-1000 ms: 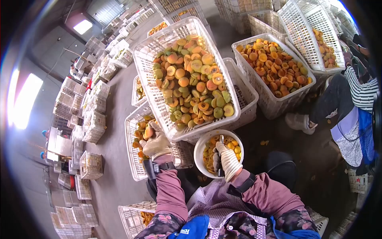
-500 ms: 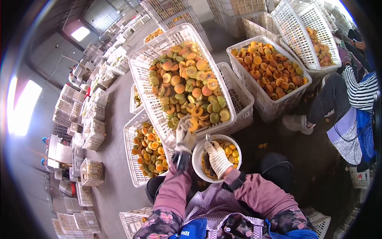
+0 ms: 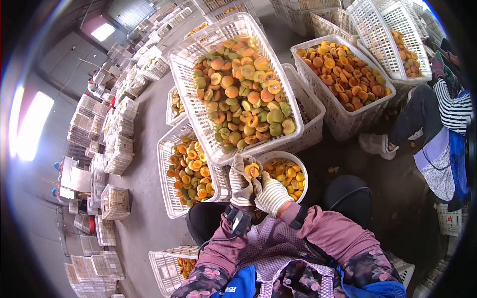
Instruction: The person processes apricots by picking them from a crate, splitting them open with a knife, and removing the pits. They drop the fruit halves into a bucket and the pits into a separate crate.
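One pale-gloved left hand [image 3: 240, 185] clamps an orange fruit half [image 3: 253, 171] beside the round white plastic bucket [image 3: 306, 180]; the striped-gloved right hand [image 3: 272, 194] adjoins, grip unclear.

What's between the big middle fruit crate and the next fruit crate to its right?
Another white crate, partly hidden by the middle crate; it shows in the head view.

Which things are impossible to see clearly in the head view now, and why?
In the head view:
Right hand: whatever it may hold, hidden by the hand itself.
Fruit half: its underside, hidden by the left hand.
White bucket: its near left rim, hidden by both hands.
Person in stripes: partly cut off by the dark right edge.
Distant crates: contents too small.
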A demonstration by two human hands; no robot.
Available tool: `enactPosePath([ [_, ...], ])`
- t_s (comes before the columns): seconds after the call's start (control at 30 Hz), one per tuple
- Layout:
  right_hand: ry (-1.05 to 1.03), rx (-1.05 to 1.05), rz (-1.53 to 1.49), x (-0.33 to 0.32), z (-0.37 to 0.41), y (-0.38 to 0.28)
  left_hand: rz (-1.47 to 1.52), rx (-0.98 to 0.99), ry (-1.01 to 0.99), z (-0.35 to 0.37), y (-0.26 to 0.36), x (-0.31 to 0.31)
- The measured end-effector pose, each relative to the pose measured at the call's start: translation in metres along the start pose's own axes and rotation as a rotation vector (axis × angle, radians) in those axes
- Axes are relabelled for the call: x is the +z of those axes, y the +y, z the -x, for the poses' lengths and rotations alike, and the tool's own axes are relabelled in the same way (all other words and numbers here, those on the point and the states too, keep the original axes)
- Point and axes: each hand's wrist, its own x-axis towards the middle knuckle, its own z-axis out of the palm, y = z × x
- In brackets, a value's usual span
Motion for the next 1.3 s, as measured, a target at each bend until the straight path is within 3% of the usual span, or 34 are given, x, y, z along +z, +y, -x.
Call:
enactPosePath([
  [0.2, -0.04, -0.123, -0.204, 0.023, -0.013, 0.028, -0.002, 0.012, -0.051, 0.003, 0.0, -0.003],
  [0.3, -0.046, 0.014, -0.07, 0.007, -0.004, 0.011, 0.019, -0.037, -0.092, 0.005, -0.001, 0.0],
  [0.37, -0.028, 0.008, -0.156, 0.009, 0.001, 0.015, 0.016, -0.06, -0.119, 0.006, -0.007, 0.001],
  [0.47, 0.019, -0.017, -0.261, 0.012, 0.005, 0.014, -0.086, -0.077, 0.139, 0.005, -0.021, -0.008],
  [0.5, 0.059, -0.019, -0.295, 0.011, 0.005, 0.013, -0.078, -0.067, 0.139, 0.005, -0.017, -0.003],
  [0.57, 0.063, -0.007, -0.219, 0.007, 0.004, 0.012, 0.125, 0.08, -0.058, 0.008, -0.008, 0.01],
  [0.63, 0.018, 0.008, -0.142, 0.007, 0.001, 0.017, 0.17, 0.049, -0.054, 0.011, -0.002, 0.019],
  [0.73, 0.015, -0.042, -0.218, 0.01, 0.0, 0.024, -0.018, 0.094, 0.03, 0.018, 0.001, 0.026],
  [0.77, -0.003, -0.073, -0.299, 0.011, -0.002, 0.027, -0.005, 0.162, -0.148, 0.007, -0.011, 0.009],
  [0.8, -0.06, -0.07, -0.364, 0.014, -0.002, 0.03, -0.209, 0.209, -0.117, 0.008, -0.014, 0.004],
  [0.83, -0.039, -0.194, -0.386, 0.021, -0.004, 0.04, -0.405, 0.266, -0.079, 0.011, -0.017, 0.0],
  [0.9, 0.013, -0.268, -0.266, 0.023, -0.005, 0.046, -0.292, 0.228, -0.091, 0.005, -0.026, -0.008],
  [0.97, -0.042, -0.143, 0.156, 0.002, 0.004, 0.023, -0.051, 0.013, -0.021, 0.006, -0.027, -0.004],
  [1.0, -0.045, 0.039, -0.12, 0.002, 0.005, 0.017, -0.006, -0.011, -0.011, 0.007, -0.027, -0.004],
  [1.03, -0.021, 0.013, -0.276, 0.006, 0.006, 0.019, 0.037, -0.039, 0.002, 0.008, -0.027, -0.005],
  [1.1, -0.048, 0.001, -0.327, 0.012, 0.0, 0.024, 0.083, 0.008, -0.013, 0.003, -0.029, -0.01],
  [1.17, -0.072, -0.014, -0.207, 0.01, 0.006, 0.02, 0.151, -0.131, -0.109, -0.001, -0.017, -0.018],
  [1.27, -0.044, -0.071, -0.121, 0.026, -0.003, 0.035, 0.089, -0.146, -0.084, 0.002, -0.028, -0.024],
  [1.3, -0.046, -0.059, -0.149, 0.037, -0.011, 0.048, -0.006, -0.055, -0.03, 0.007, -0.044, -0.025],
])
